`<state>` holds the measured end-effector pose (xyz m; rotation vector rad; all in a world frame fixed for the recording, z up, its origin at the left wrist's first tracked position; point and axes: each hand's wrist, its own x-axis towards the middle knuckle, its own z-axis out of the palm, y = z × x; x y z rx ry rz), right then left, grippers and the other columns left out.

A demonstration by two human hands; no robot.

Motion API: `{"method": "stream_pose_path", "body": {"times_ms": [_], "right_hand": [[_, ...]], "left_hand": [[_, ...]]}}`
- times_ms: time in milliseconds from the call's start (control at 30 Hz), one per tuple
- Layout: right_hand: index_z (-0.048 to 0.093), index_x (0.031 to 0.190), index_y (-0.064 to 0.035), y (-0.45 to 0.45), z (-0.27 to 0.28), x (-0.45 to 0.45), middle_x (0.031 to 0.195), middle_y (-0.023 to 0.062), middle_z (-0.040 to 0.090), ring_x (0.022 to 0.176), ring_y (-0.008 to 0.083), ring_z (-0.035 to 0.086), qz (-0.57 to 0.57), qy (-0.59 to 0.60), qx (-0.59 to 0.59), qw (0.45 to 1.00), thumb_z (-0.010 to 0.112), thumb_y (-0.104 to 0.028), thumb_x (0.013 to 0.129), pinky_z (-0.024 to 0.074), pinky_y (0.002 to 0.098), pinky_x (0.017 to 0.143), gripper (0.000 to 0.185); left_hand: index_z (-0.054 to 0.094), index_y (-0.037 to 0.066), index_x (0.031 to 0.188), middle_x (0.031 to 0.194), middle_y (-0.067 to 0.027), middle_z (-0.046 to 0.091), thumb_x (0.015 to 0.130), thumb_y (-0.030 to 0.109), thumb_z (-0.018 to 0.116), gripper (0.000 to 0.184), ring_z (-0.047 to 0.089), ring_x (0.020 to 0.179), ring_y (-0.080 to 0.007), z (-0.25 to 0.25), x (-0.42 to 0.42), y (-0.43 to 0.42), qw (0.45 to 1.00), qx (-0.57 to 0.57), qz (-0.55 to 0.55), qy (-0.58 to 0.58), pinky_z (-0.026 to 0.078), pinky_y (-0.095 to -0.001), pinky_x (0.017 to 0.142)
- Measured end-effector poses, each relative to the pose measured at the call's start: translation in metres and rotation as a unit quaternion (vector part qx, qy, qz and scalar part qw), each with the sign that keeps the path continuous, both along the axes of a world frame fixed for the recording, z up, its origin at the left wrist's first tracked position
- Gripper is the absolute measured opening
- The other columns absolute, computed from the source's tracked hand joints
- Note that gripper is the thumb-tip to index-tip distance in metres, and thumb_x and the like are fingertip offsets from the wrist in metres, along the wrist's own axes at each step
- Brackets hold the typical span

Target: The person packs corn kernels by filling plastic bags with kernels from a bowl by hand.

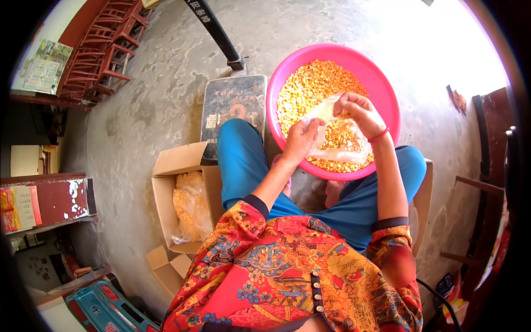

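A clear plastic bag [319,114] is stretched over the large pink basin [389,91], which is full of loose yellow-orange corn kernels [315,77]. My left hand [301,139] is closed with thumb and fingers on the bag's near left edge. My right hand [358,110], with a red cord at the wrist, is curled closed at the bag's upper right edge; its fingertips are partly hidden. Kernels show through and around the bag, and I cannot tell how many lie inside it. The basin stands on the floor between my knees.
Left of the basin is a platform scale [232,102] with a black post [213,30]. An open cardboard box [163,202] beside my left leg holds bagged corn. Red wooden chairs [91,58] are stacked far left; a teal case [108,307] sits lower left.
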<state>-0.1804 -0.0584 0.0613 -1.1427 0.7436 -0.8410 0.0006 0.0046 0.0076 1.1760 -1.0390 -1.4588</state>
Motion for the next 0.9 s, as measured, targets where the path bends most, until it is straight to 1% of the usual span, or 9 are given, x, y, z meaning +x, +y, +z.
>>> {"method": "stream_pose_path", "body": {"times_ms": [267,400,467,500,533,600,667,733,900], "right_hand": [[0.061,0.084,-0.0063,-0.015,-0.004,-0.028,0.078,0.0009,0.061,0.073,0.0063,0.055,-0.151,-0.027,-0.024,0.988,0.053,-0.022,0.089,0.0455,0.0202,0.065,0.018],[0.062,0.093,-0.0046,-0.044,-0.069,-0.067,0.085,0.0034,0.064,0.08,0.012,0.058,-0.234,0.214,-0.094,0.944,0.057,-0.016,0.085,0.0469,0.0253,0.073,0.015],[0.061,0.102,-0.0048,-0.046,-0.101,-0.071,0.09,0.0043,0.064,0.082,0.0116,0.058,-0.234,0.44,-0.135,0.856,0.055,-0.016,0.086,0.0465,0.025,0.072,0.02],[0.061,0.106,-0.0107,-0.038,-0.103,-0.064,0.103,0.0128,0.063,0.097,0.0251,0.059,-0.232,0.491,-0.145,0.827,0.061,-0.019,0.08,0.0458,0.0331,0.084,0.027],[0.06,0.107,-0.0049,-0.042,-0.123,-0.07,0.097,0.0113,0.063,0.089,0.0181,0.059,-0.181,0.525,-0.203,0.806,0.056,-0.014,0.084,0.0473,0.0304,0.079,0.025],[0.059,0.111,-0.01,-0.051,-0.143,-0.061,0.109,0.0141,0.06,0.102,0.0278,0.056,-0.208,0.386,-0.068,0.896,0.056,-0.021,0.083,0.0428,0.0336,0.09,0.03],[0.058,0.113,-0.009,-0.042,-0.132,-0.06,0.112,0.014,0.059,0.105,0.0262,0.055,-0.16,0.488,-0.139,0.847,0.053,-0.018,0.084,0.0415,0.0333,0.092,0.031],[0.057,0.114,-0.0082,-0.042,-0.136,-0.057,0.112,0.0136,0.059,0.105,0.0243,0.055,-0.141,0.36,-0.004,0.922,0.054,-0.018,0.084,0.0418,0.0334,0.091,0.031],[0.055,0.117,-0.0074,-0.035,-0.123,-0.053,0.108,0.0132,0.061,0.098,0.0232,0.057,-0.078,0.414,-0.031,0.907,0.054,-0.02,0.085,0.0439,0.0329,0.085,0.035]], "left_hand": [[0.062,0.002,0.092,0.057,0.0058,0.045,0.09,0.02,0.051,0.022,0.04,0.052,-0.0019,-0.006,0.003,-0.002,1.0,-0.013,-0.018,-0.01,0.034,-0.0199,0.047],[0.061,0.002,0.093,0.062,0.0057,0.048,0.093,0.024,0.048,0.025,0.04,0.051,-0.0011,-0.014,-0.004,-0.001,0.998,-0.052,0.024,-0.007,0.034,-0.0171,0.047],[0.061,0.002,0.093,0.066,0.0047,0.051,0.093,0.023,0.048,0.024,0.041,0.052,-0.0012,-0.002,-0.005,0.001,0.999,-0.023,0.018,0.024,0.035,-0.0168,0.048],[0.061,0.003,0.093,0.07,0.0038,0.054,0.093,0.023,0.048,0.024,0.043,0.054,-0.0013,0.003,-0.004,0.002,0.998,0.008,0.012,0.054,0.037,-0.0165,0.049],[0.061,0.003,0.093,0.07,0.0038,0.054,0.093,0.023,0.048,0.024,0.043,0.054,-0.0013,0.001,-0.002,0.002,0.999,0.008,0.013,0.053,0.037,-0.0165,0.049],[0.058,0.001,0.097,0.079,-0.002,0.059,0.093,0.023,0.047,0.025,0.055,0.065,-0.0068,-0.002,0.001,0.001,0.999,0.009,-0.017,0.039,0.047,-0.0205,0.054],[0.059,0.001,0.096,0.077,0.0,0.058,0.093,0.023,0.048,0.025,0.049,0.06,-0.004,-0.002,0.0,0.001,0.999,0.005,-0.009,0.034,0.042,-0.0189,0.051],[0.06,0.002,0.095,0.076,0.0021,0.058,0.093,0.023,0.048,0.025,0.043,0.054,-0.0013,-0.002,-0.002,0.002,1.0,0.001,-0.002,0.031,0.037,-0.0172,0.048],[0.06,0.001,0.095,0.078,0.0003,0.059,0.093,0.024,0.048,0.026,0.046,0.057,-0.0021,-0.001,-0.004,0.002,0.998,0.012,0.013,0.064,0.041,-0.0171,0.051]]}}
